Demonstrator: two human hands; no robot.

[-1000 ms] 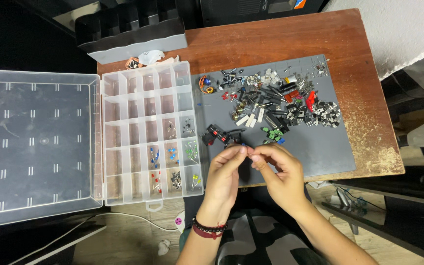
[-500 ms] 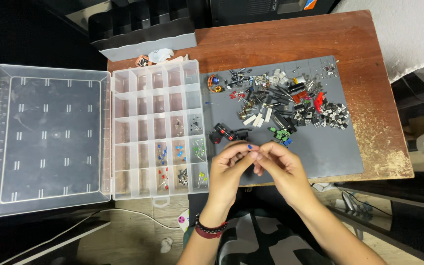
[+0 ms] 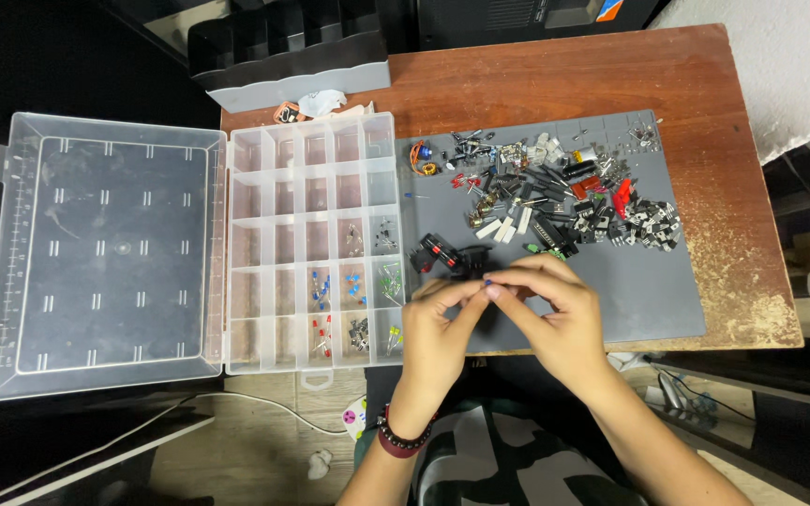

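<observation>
With our left hand (image 3: 438, 323) and right hand (image 3: 555, 305) pinching one tiny blue part (image 3: 487, 280) near the grey mat's (image 3: 649, 300) front edge, we should grip steadily.

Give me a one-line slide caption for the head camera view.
Both hands pinch a tiny blue component over a grey mat, beside an open compartment box.

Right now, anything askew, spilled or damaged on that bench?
Two things. The clear plastic compartment organiser overhangs the wooden table's left edge, its open lid unsupported. The table's right front surface looks worn and flaking. The loose electronic components lie heaped on the grey mat.
</observation>
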